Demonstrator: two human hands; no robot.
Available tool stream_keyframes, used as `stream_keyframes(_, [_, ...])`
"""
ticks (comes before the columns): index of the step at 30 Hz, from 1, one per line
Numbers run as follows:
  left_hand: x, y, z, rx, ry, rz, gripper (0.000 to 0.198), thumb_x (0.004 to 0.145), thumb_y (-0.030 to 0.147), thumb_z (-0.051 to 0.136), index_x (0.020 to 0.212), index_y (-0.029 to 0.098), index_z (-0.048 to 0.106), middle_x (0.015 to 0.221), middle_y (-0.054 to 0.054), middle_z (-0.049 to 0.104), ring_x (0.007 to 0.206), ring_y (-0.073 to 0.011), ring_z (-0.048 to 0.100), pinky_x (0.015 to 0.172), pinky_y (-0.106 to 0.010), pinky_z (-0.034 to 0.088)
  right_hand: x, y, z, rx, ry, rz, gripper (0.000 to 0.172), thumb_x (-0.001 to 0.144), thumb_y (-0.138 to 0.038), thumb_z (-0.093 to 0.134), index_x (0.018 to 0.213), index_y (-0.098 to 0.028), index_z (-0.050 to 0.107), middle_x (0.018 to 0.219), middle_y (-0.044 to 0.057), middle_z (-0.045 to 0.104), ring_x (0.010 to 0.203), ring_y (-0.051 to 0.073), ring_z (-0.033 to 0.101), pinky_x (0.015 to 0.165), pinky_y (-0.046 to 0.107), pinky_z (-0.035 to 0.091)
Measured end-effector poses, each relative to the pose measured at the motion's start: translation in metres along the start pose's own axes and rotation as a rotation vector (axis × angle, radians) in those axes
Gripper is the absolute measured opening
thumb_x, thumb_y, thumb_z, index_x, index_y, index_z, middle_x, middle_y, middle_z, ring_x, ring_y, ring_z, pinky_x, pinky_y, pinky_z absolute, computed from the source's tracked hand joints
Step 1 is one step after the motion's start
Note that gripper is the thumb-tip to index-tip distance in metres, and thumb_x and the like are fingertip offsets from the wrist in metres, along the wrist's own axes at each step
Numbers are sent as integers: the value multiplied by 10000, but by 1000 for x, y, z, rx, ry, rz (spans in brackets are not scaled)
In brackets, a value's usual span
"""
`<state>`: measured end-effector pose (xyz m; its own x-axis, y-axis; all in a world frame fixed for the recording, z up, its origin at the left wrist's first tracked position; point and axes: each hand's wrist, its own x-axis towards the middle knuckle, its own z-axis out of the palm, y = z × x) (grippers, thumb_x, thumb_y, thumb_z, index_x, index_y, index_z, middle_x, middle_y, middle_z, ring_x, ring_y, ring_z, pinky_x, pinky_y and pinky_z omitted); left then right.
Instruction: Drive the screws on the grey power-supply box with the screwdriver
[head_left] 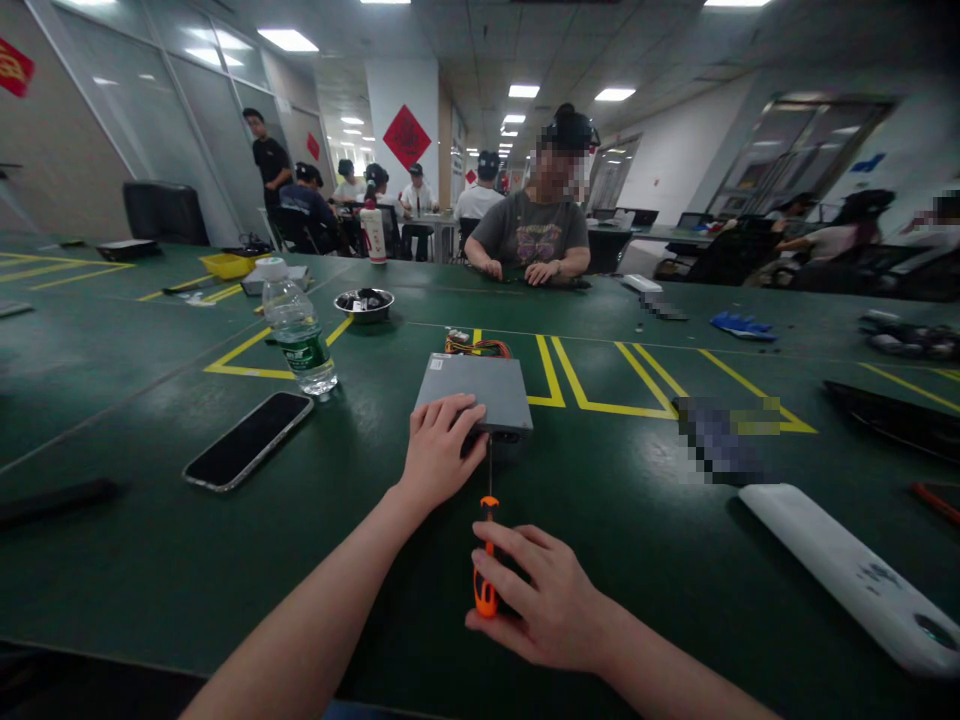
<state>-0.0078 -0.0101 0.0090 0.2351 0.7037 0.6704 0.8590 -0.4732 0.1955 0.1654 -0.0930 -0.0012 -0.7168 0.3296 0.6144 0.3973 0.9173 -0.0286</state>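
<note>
A grey metal computer power supply (pixel 502 390) lies on the green table, its bundle of coloured cables (pixel 480 345) at the far side. Over its near left corner rests my left hand (pixel 446 445), fingers on the top face and thumb at the near side, gripping the box. My right hand (pixel 536 595) holds an orange and black screwdriver (pixel 485 590) by the handle between fingers and thumb. The shaft points away from me, and its tip meets the near face of the power supply, beside my left thumb. Whether a screw sits at the tip cannot be made out.
To the left are a phone (pixel 249 440) and a water bottle (pixel 300 335). A metal bowl (pixel 364 305) with small dark parts stands farther back. On the right lie a long white casing (pixel 847 570) and a blue glove (pixel 742 326). A person (pixel 536 220) sits across the table.
</note>
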Motion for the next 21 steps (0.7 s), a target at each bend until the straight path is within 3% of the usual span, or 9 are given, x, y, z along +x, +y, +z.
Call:
stream_keyframes(3, [0,0,0,1,1,2,259,833,296,528,1086,244,545,1193,-44,573,1124,-219,478,928,-395,312,-4,1,2,27,5,39,347,899,-425,464,1029,-108,519,1080,197,613,914,234,632,718,346,529])
stream_keyframes(9, [0,0,1,5,6,2,258,829,286,532,1083,243,547,1196,-48,572,1123,-222,481,930,-396,314,1,-3,-1,26,-166,65,395,874,-413,521,1158,-139,506,1149,177,582,990,248,605,766,355,520])
stream_keyframes(16, [0,1,0,0,-2,4,258,831,293,529,1085,246,546,1196,-50,571,1130,-226,476,929,-404,311,-4,2,4,26,59,9,350,890,-422,499,1042,-106,498,1052,196,630,898,222,640,719,335,525])
stream_keyframes(21, [0,1,-1,3,-1,2,258,833,291,525,1085,244,545,1193,-51,572,1122,-228,481,923,-405,313,-3,-1,0,68,-96,74,408,869,-438,519,1112,-112,483,1136,186,593,1006,233,604,805,338,512])
